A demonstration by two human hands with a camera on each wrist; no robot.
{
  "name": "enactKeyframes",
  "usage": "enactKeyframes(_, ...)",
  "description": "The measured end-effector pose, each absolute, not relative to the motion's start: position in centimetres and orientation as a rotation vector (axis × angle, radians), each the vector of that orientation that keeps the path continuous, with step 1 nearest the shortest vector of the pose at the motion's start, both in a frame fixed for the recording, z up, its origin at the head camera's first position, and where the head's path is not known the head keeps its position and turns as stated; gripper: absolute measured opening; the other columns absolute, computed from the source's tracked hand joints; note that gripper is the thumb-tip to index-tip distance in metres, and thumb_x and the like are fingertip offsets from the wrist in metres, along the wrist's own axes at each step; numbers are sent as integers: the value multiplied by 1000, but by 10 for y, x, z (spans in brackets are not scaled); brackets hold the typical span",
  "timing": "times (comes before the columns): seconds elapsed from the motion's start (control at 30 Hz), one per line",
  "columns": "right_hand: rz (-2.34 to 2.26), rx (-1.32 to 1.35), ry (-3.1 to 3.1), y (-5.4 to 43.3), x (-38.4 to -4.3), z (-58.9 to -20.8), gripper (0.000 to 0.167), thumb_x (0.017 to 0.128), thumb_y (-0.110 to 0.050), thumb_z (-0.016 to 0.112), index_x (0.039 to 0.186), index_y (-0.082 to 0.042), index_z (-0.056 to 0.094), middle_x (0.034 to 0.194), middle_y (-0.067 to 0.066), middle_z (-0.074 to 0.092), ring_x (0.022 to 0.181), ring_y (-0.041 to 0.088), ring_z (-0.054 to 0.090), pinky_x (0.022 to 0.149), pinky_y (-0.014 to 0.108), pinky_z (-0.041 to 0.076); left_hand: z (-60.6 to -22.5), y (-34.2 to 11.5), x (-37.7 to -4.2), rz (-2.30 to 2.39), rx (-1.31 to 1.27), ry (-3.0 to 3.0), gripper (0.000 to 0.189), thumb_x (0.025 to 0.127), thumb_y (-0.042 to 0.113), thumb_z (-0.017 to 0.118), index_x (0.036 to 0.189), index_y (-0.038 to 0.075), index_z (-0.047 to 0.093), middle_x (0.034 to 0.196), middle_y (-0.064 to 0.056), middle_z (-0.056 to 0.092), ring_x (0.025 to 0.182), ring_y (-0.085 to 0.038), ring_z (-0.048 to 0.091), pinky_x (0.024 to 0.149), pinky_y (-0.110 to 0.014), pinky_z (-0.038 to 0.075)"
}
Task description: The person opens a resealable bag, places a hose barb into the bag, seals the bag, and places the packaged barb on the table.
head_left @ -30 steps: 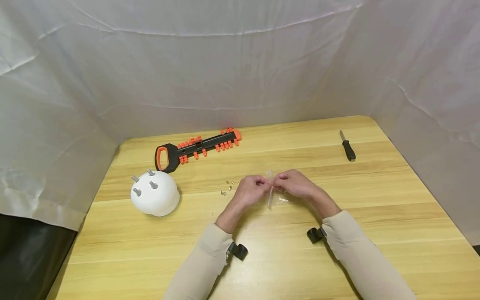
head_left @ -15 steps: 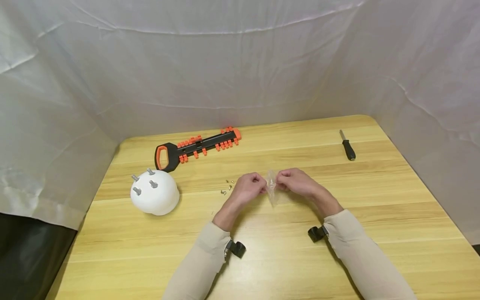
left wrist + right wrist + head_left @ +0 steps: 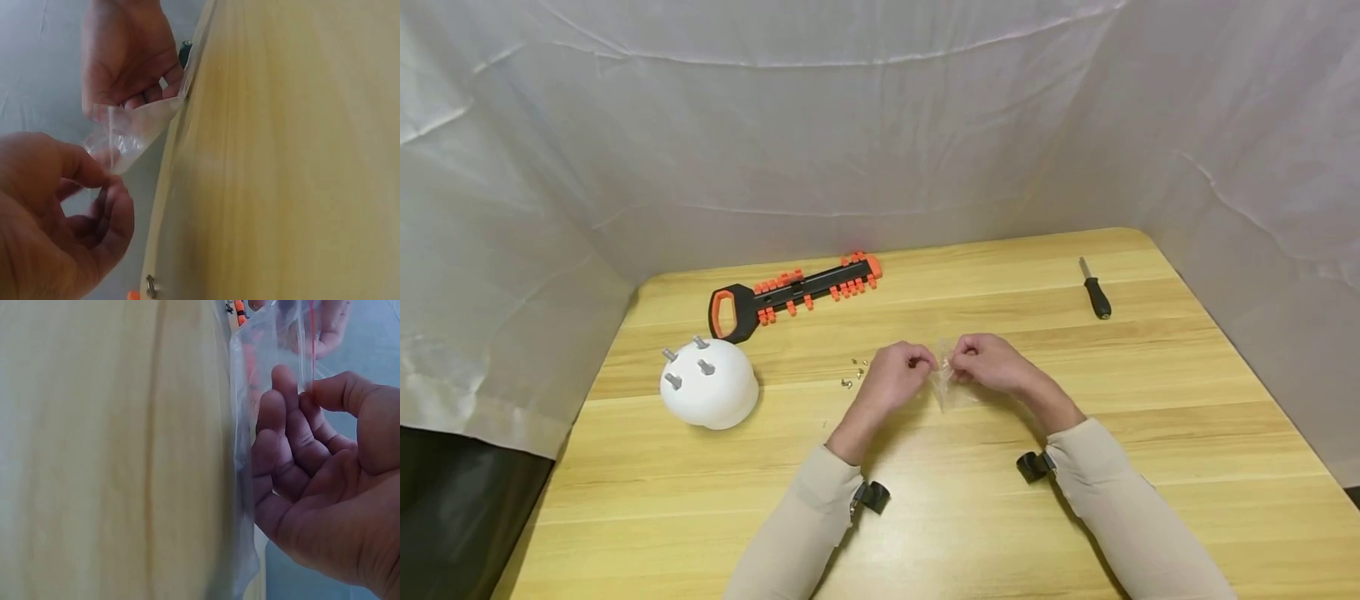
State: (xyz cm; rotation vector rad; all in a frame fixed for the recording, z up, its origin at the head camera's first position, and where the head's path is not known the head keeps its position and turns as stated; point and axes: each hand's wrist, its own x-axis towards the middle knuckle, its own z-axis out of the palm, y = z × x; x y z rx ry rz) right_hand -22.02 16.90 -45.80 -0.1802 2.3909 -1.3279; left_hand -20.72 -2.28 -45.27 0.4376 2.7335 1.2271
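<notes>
A clear plastic zip bag [image 3: 947, 390] hangs between the two hands, just above the table. My left hand [image 3: 891, 375] pinches one side of its upper edge between thumb and forefinger. On the other side, my right hand [image 3: 992, 364] pinches the bag with thumb and index finger, its other fingers loosely bent. A red line runs along the bag's zip strip [image 3: 312, 344] in the right wrist view. In the left wrist view the bag [image 3: 139, 128] is stretched between both hands. Whether anything lies inside it, I cannot tell.
Several small metal screws [image 3: 847, 384] lie left of my left hand. A white rounded body [image 3: 718, 396] with several grey pegs stands farther left. Behind it lies a black and orange handled rack [image 3: 782, 296]. A black-handled screwdriver [image 3: 1097, 298] lies at the back right of the wooden table [image 3: 955, 533].
The fingertips, close together a second ago, have drawn apart, and the bag's upper part is now spread between them. Both hands have shifted slightly away from the body.
</notes>
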Motion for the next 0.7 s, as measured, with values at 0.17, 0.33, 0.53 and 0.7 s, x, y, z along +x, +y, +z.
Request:
enactKeyframes(0.17, -1353, -172, 2360, 167, -219, -455, 13, 86, -14, 61, 96, -7, 55, 79, 7, 60, 66, 16, 52, 57, 25, 42, -452, -18, -206, 1128, 478, 2807, 10, 84, 12, 65, 85, 15, 74, 78, 4, 69, 62, -5, 55, 58, -18, 45)
enactKeyframes(0.33, -1324, -153, 2381, 164, -219, -453, 25, 86, -19, 65, 106, -8, 54, 85, 7, 65, 69, 18, 57, 60, 27, 46, -452, -16, -206, 1186, 434, 2773, 4, 82, 11, 72, 85, 13, 73, 77, 4, 70, 64, -4, 60, 60, -15, 48)
enactKeyframes(0.53, -1272, -147, 2416, 162, -220, -452, 23, 84, -14, 64, 103, -8, 51, 82, 5, 61, 66, 16, 55, 58, 26, 45, -452, -17, -206, 1220, 357, 2740, 8, 79, 8, 73, 84, 13, 72, 76, 3, 70, 64, -5, 60, 60, -17, 48)
enactKeyframes(0.7, -1251, -137, 2452, 168, -219, -450, 21, 83, -11, 59, 100, -9, 46, 74, 0, 49, 62, 14, 44, 53, 24, 37, -453, -20, -208, 1157, 317, 2813, 10, 76, 6, 71, 81, 15, 73, 72, 4, 66, 63, -7, 56, 58, -19, 44)
